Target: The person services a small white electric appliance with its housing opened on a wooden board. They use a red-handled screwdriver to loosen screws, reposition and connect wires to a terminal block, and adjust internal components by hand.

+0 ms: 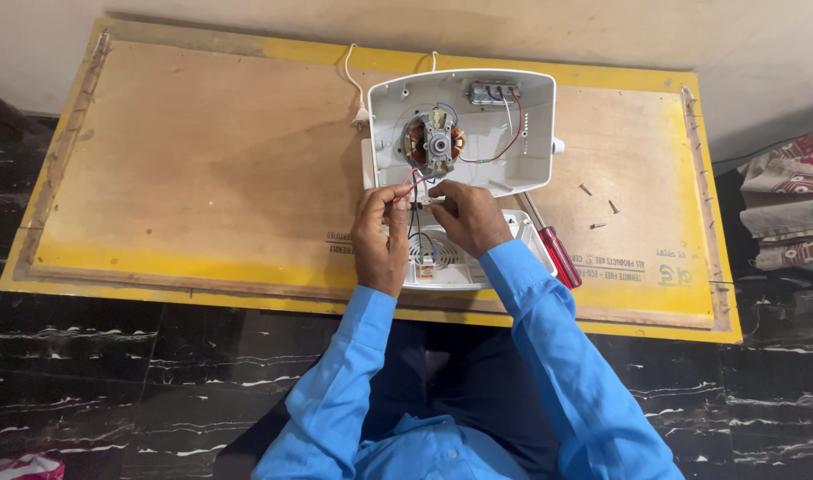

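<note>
A thin lead could snap or pull off its terminal if tugged, I judge. Left hand [380,233] and right hand [464,216] pinch the red and dark wires [412,188] between closed fingertips, above the white base cover [451,267]; beyond sits the open white housing [464,133] with its copper-wound motor [433,140]

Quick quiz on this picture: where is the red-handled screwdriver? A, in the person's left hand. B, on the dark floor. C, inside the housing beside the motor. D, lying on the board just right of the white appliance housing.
D: the red-handled screwdriver lies on the board, just right of the white appliance housing, in neither hand.
</note>
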